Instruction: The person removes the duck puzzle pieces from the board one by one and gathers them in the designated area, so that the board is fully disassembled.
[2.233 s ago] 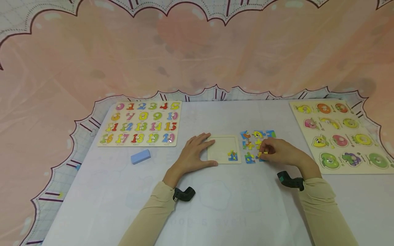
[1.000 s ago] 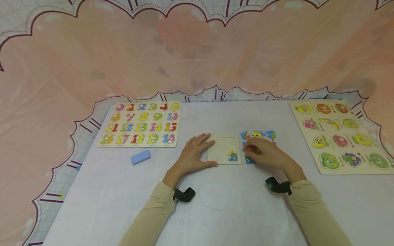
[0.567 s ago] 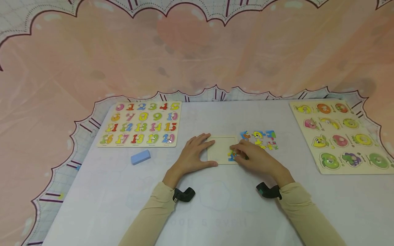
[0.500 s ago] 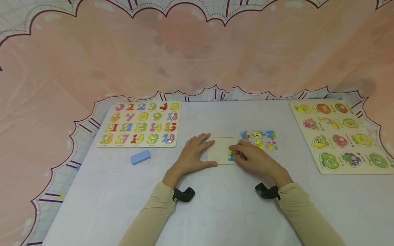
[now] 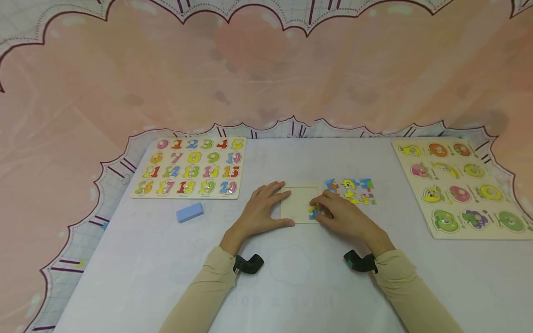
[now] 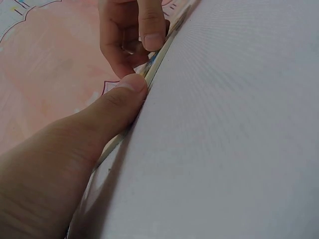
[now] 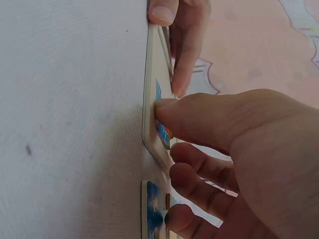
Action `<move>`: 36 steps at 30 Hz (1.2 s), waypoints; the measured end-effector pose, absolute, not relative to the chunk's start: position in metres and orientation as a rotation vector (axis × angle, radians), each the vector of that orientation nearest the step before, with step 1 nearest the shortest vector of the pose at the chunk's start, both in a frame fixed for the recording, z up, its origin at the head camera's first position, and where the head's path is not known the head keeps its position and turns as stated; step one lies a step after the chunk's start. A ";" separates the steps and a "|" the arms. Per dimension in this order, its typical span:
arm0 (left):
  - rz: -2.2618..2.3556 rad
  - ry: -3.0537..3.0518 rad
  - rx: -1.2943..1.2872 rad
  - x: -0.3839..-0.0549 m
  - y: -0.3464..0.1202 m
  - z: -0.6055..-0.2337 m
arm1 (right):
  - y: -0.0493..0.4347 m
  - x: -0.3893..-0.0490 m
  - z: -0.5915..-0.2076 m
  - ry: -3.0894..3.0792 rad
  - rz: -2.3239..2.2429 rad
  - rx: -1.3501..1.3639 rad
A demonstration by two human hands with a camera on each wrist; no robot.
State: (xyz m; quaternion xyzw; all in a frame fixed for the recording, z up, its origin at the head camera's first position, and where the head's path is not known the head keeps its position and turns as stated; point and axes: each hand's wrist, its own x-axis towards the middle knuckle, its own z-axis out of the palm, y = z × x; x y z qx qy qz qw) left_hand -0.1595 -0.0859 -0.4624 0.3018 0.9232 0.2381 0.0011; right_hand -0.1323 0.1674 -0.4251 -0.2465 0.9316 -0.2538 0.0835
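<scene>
A small wooden jigsaw tray lies on the white tabletop between both hands. My left hand spreads along its left side, with extended fingers at the far corner and the thumb on the near edge. At the tray's lower right corner, my right hand pinches a jigsaw piece against the tray, the thumb lying on its blue face. A blue and yellow piece shows there in the head view, partly under the fingers. My index fingertip is hidden behind the thumb in the right wrist view.
Loose jigsaw pieces lie right of the tray, some covered by my right hand. A number board stands back left, a blue block below it. A fruit board lies far right. Behind hangs a peach-coloured curtain.
My right hand has moved left from the loose pieces to the tray's lower right corner, and has barely shifted in the last half second. My left hand stays at the tray.
</scene>
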 end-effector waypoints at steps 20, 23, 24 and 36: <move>0.745 2.902 0.940 -0.160 -0.086 -0.465 | 0.168 -0.131 -0.425 2.787 -0.812 -0.736; 0.755 2.906 0.941 -0.159 -0.086 -0.465 | 0.167 -0.131 -0.424 2.782 -0.811 -0.736; 0.759 2.907 0.941 -0.159 -0.086 -0.465 | 0.167 -0.131 -0.424 2.780 -0.811 -0.737; 0.745 2.904 0.936 -0.160 -0.086 -0.465 | 0.167 -0.131 -0.423 2.827 -0.745 -0.742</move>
